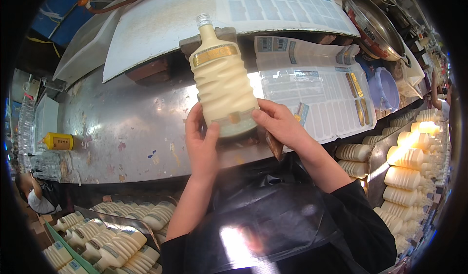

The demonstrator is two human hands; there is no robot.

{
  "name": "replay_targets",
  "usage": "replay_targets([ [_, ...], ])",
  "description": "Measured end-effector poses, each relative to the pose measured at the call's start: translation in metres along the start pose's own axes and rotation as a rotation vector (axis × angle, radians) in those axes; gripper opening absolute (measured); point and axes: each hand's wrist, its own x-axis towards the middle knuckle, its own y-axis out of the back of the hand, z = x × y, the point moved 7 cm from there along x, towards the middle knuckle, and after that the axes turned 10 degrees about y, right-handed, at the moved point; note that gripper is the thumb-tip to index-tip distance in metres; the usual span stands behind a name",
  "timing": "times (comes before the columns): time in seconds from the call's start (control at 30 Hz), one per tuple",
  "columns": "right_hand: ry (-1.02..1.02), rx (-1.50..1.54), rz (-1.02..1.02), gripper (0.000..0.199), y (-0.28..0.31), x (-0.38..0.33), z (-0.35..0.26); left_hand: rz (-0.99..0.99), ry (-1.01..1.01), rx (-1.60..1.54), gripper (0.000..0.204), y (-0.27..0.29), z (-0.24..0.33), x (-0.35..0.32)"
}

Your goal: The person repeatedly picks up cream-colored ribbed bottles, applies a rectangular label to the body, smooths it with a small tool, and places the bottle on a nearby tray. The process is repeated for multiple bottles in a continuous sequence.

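A cream-coloured glass bottle [225,91] with rippled sides lies over the metal worktable [122,123], its clear neck pointing away from me. A gold label runs across its shoulder, and a pale label with a gold patch sits near its base. My left hand [201,140] closes on the lower left side, thumb on the base label. On the lower right side, my right hand [280,124] grips the bottle, its thumb at that label's right end. Grey blocks [191,45] stand behind the bottle's shoulder. A brown wedge-like piece [274,146] is below my right hand.
Label sheets [287,86] cover the table's right side; more lie on the raised white board [161,25]. A yellow squeeze bottle [59,141] lies at left. A purple bucket [383,89] and metal pan [378,25] stand right. Stacked cream bottles [117,247] fill both lower sides.
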Motion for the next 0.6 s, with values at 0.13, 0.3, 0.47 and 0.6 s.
replay_targets([
  [0.13,-0.007,0.021,0.006,0.044,-0.001,0.000,0.000,-0.001,-0.005,0.001,0.059,0.000,0.002,0.000],
  [0.3,0.032,0.040,0.022,0.044,-0.001,0.000,0.001,0.000,-0.015,0.004,0.059,-0.001,0.002,0.001],
  [0.47,0.099,-0.009,0.055,0.036,0.026,0.000,-0.010,-0.001,0.000,0.027,0.059,-0.002,0.005,0.001],
  [0.6,0.098,0.017,0.219,0.018,0.032,0.000,-0.048,0.027,-0.001,0.028,0.060,0.000,0.006,0.000],
])
